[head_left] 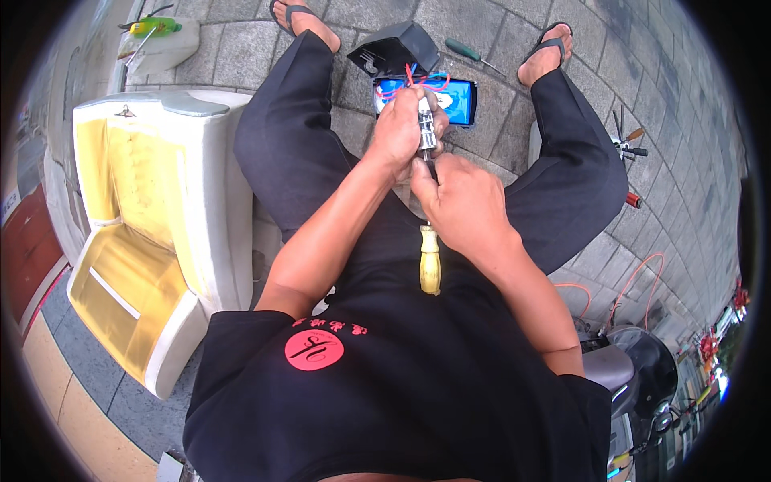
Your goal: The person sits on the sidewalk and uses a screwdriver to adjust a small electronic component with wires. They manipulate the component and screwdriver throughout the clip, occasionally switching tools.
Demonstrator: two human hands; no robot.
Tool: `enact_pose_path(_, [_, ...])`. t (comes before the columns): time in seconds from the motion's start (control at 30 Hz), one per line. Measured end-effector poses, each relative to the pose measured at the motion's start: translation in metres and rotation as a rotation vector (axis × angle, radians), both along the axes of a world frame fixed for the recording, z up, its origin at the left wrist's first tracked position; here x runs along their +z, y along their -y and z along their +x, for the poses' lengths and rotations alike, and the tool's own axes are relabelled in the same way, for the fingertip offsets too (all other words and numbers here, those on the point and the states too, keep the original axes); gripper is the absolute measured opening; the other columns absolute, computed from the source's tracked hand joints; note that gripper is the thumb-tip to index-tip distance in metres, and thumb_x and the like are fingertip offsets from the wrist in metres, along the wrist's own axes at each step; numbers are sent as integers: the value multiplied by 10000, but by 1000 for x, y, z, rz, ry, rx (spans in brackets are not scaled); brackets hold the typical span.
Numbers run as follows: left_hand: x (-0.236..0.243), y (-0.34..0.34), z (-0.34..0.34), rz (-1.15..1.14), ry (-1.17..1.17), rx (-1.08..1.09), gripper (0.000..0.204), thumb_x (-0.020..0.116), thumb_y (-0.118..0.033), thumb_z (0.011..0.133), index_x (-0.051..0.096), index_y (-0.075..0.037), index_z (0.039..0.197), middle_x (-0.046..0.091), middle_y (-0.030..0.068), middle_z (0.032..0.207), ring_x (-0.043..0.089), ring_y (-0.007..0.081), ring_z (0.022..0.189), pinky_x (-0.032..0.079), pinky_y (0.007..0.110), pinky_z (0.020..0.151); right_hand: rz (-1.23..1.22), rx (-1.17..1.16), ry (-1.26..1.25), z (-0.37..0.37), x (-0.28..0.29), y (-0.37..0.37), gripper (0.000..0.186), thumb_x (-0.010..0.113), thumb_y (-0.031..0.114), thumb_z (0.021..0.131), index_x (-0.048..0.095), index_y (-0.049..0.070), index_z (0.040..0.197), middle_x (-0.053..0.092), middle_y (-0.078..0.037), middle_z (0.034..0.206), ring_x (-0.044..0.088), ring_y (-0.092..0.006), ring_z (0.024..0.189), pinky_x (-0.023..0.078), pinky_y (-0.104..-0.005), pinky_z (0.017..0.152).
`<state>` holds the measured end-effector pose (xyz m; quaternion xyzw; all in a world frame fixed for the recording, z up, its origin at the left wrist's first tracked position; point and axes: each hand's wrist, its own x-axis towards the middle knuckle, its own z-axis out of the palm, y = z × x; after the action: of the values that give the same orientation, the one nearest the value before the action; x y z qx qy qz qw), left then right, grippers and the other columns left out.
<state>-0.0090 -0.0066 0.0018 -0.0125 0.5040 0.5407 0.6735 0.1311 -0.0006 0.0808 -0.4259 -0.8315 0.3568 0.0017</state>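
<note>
Both my hands meet in front of me, above the pavement. My left hand is closed around a silver ribbed metal cylinder, whose exact kind I cannot make out. Just below it, my right hand is closed, its thumb against a dark piece at the cylinder's lower end. A screwdriver with a yellow handle sticks out from under my right hand, handle toward my body; its tip is hidden. Beyond my left hand is a blue-topped battery box with red and blue wires, partly covered by my fingers.
A black plastic cover leans behind the box. A green-handled screwdriver lies on the paving. At left stands a yellow and white padded seat; at right are several tools and an orange cable. A green bottle is far left.
</note>
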Motion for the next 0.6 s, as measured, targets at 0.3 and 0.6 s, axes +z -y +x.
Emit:
enact_pose_path(0.3, [-4, 0, -2, 40, -9, 13, 349, 405, -411, 1052, 540, -97, 981, 592, 77, 697, 529, 153, 518, 485, 314, 461, -95, -24, -6, 0, 0, -3, 432, 645, 378, 982, 637, -37, 861, 698, -223, 803, 712, -418, 724, 564, -514, 659])
enact_pose_path(0.6, [6, -2, 0, 11, 33, 63, 347, 376, -390, 1072, 521, -107, 932, 549, 51, 699, 474, 142, 507, 405, 300, 463, -43, -92, 47, -3, 15, 0, 452, 631, 381, 983, 639, -54, 861, 692, -272, 824, 705, -455, 782, 546, -557, 727])
